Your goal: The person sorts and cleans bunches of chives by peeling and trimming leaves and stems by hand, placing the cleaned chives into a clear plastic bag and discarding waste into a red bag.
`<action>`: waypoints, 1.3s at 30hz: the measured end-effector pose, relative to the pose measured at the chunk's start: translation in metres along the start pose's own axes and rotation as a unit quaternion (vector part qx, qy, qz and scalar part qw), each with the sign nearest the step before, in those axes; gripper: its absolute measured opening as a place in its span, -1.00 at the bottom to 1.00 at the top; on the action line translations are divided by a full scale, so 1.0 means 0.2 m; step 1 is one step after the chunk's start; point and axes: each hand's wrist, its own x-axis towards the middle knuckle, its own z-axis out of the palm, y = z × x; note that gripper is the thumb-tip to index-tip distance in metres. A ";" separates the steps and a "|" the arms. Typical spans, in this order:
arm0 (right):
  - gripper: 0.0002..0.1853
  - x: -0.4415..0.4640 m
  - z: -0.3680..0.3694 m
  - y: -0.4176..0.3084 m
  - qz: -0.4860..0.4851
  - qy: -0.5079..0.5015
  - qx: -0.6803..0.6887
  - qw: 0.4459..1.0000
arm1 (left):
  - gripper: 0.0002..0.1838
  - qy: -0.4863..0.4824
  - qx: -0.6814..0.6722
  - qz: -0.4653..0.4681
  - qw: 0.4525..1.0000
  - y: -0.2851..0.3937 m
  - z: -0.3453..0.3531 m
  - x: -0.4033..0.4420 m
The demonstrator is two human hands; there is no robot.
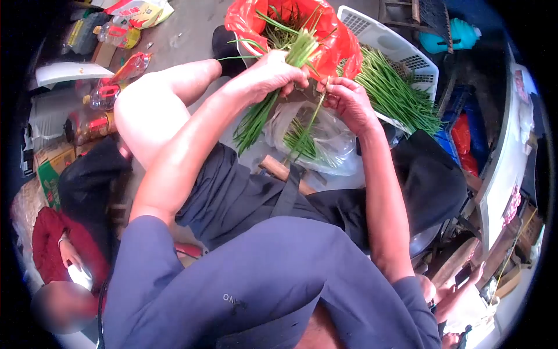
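My left hand (272, 77) is wrapped round a bunch of long green stalks (256, 123), whose pale ends point up over a red plastic bag (247, 20). My right hand (347, 102) pinches a single thin stalk (314, 119) near its upper end, just right of the bunch. Below both hands a clear plastic bag (340, 148) holds more green stalks. The red bag has loose stalks and trimmings inside. To the right, a white basket (427, 72) holds a large heap of green stalks (395, 93).
Bottles (116, 36) and packages stand at the left. A person in a red sleeve (49, 241) sits at the lower left, and another person's hand (468, 285) shows at the lower right. A teal container (459, 35) lies at the upper right.
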 end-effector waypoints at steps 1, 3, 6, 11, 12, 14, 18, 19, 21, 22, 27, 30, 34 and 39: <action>-0.79 -0.02 0.01 -0.02 -0.022 -0.010 0.032 0.999 | -0.84 -0.020 0.001 -0.008 1.000 -0.01 0.02 0.00; -0.78 -0.05 0.03 -0.07 -0.050 -0.031 0.077 0.995 | -0.81 -0.061 -0.021 -0.014 0.998 -0.02 0.05 -0.02; -0.81 -0.09 0.09 -0.09 -0.070 -0.011 0.113 0.991 | -0.80 -0.113 -0.052 -0.027 0.992 -0.01 0.08 -0.03; -0.81 -0.08 0.09 -0.06 -0.080 -0.009 0.119 0.990 | -0.81 -0.109 -0.056 -0.025 0.992 -0.02 0.08 -0.02; -0.80 -0.08 0.09 -0.06 -0.082 0.002 0.108 0.991 | -0.81 -0.103 -0.062 -0.030 0.992 -0.02 0.08 -0.01; -0.78 -0.06 0.08 -0.04 -0.084 0.012 0.098 0.992 | -0.83 -0.088 -0.062 -0.036 0.994 -0.03 0.08 -0.01; -0.75 -0.04 0.08 -0.02 -0.078 0.050 0.040 0.995 | -0.87 -0.045 -0.068 -0.036 0.996 -0.05 0.07 0.01; -0.75 -0.04 0.09 -0.02 -0.077 0.065 0.021 0.995 | -0.87 -0.045 -0.068 -0.037 0.996 -0.05 0.07 0.02; -0.75 -0.05 0.12 -0.01 -0.105 0.064 -0.004 0.992 | -0.88 -0.030 -0.052 -0.046 0.997 -0.05 0.06 0.02; -0.74 -0.05 0.14 -0.01 -0.134 0.064 -0.029 0.989 | -0.88 -0.030 -0.052 -0.047 0.997 -0.05 0.06 0.02; -0.78 -0.01 0.15 0.03 -0.190 0.072 -0.151 0.967 | -0.91 -0.005 -0.020 -0.042 0.999 -0.06 0.07 0.03; -0.77 -0.01 0.15 0.04 -0.187 0.077 -0.182 0.962 | -0.93 -0.007 -0.003 -0.040 0.999 -0.06 0.06 0.03; -0.76 0.01 0.14 0.05 -0.211 0.103 -0.194 0.952 | -0.94 -0.031 0.018 -0.046 0.998 -0.06 0.03 0.03; -0.78 0.03 0.11 0.04 -0.185 0.146 -0.101 0.967 | -0.93 -0.033 0.024 -0.052 0.998 -0.06 0.02 0.03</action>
